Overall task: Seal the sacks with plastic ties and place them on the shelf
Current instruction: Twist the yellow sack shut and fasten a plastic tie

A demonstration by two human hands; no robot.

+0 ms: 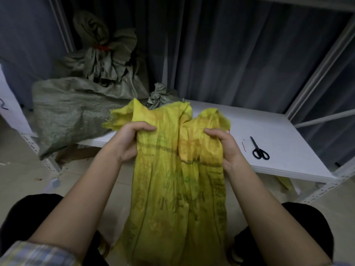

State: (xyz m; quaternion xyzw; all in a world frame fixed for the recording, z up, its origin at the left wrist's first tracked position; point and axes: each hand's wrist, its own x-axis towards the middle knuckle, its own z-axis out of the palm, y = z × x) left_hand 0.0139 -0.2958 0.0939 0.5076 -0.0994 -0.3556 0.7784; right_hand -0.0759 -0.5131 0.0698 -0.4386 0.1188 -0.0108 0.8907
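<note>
A yellow woven sack (172,189) with green print hangs in front of me, its crumpled mouth held up over the white shelf board (278,135). My left hand (126,141) grips the sack's neck on the left side. My right hand (224,144) grips it on the right, bunching the fabric. A thin red plastic tie (244,146) lies on the shelf just right of my right hand. Grey-green sacks rest on the shelf's left part: a large one (71,112) lying down, and a tall one (107,60) tied at the neck with a red tie (102,48).
Black-handled scissors (259,149) lie on the shelf board to the right. A small knotted grey-green sack top (159,96) shows behind the yellow sack. White metal shelf uprights (322,64) stand at the right, dark curtains behind. My knees in dark trousers are at the bottom.
</note>
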